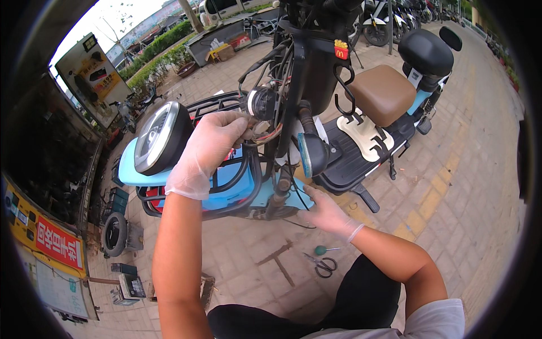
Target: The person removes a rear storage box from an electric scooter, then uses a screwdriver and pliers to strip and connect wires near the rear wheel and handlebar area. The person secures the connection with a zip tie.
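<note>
My left hand (pixel 217 138), in a clear thin glove, is closed with its fingertips on a bundle of thin coloured wires (pixel 265 135) at the front column of an electric scooter. Right above the fingertips sits a round black part (pixel 261 103), with more dark cables hanging around it. My right hand (pixel 327 214), gloved too, is lower down by the light blue panel (pixel 288 198). Its fingers are bent in next to a thin black cable (pixel 301 195); what they grip is hard to make out. Between the hands, a lamp with a black housing (pixel 316 155) hangs beside the column.
A large headlight (pixel 161 138) and black rack (pixel 226 186) stand at left. Behind the column are a brown seat (pixel 381 95) and black top box (pixel 426 52). Scissors (pixel 324 266) and a green-handled screwdriver (pixel 322 250) lie on the paving. A tyre (pixel 114 234) and batteries (pixel 132 285) stand left.
</note>
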Tool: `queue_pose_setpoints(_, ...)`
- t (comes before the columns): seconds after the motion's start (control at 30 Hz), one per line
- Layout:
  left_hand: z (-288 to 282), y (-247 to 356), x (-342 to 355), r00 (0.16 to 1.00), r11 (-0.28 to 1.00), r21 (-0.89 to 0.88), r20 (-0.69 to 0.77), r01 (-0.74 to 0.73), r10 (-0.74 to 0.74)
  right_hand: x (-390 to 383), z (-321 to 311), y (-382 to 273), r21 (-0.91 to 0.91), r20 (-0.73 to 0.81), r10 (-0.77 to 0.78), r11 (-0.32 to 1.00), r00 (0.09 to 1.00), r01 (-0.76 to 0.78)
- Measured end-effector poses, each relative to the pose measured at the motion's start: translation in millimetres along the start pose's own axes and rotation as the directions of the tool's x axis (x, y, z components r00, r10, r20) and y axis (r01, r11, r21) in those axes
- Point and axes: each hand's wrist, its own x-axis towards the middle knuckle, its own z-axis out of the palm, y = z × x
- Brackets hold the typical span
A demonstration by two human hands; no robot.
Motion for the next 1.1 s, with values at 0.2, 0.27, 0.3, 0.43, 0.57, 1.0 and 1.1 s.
queue_pose_setpoints(0.2, 9.1, 4.9, -7.9, 1.000, 1.000, 0.009, -0.030, -0.008, 0.008, 18.1, 25.6, 27.6, 0.042, -0.057, 0.122, 0.992, 0.991, -0.120)
queue_pose_setpoints(0.27, 7.7, 9.7, -5.4, 1.000, 0.998, 0.069, -0.028, 0.002, 0.000, 23.5, 25.0, 30.6, 0.055, -0.099, 0.113, 0.993, 0.989, -0.108)
queue_pose_setpoints(0.3, 6.3, 12.9, -3.5, 1.000, 0.997, 0.083, -0.025, 0.000, 0.002, 26.4, 23.4, 30.6, 0.084, -0.126, 0.104, 0.992, 0.987, -0.093)
queue_pose_setpoints(0.43, -1.5, 24.8, 3.8, 0.997, 0.985, 0.172, 0.060, 0.033, -0.043, 30.3, 15.1, 18.9, -0.051, -0.249, -0.085, 0.996, 0.965, 0.074)
queue_pose_setpoints(0.57, -11.3, 27.1, 6.5, 0.983, 0.986, 0.115, 0.122, 0.121, -0.135, 16.6, -4.8, -9.0, -0.067, -0.235, -0.162, 0.986, 0.958, 0.151)
queue_pose_setpoints(1.0, -8.0, -6.8, -3.4, 0.982, 0.926, -0.375, 0.183, 0.033, 0.039, -101.5, -78.6, -64.9, 0.846, 0.448, -0.037, 0.341, 0.894, -0.410)
queue_pose_setpoints(1.1, -8.6, -16.2, -3.1, 0.980, 0.881, -0.471, 0.193, 0.044, 0.054, -119.4, -92.7, -51.7, 0.894, 0.166, 0.059, 0.412, 0.984, -0.175)
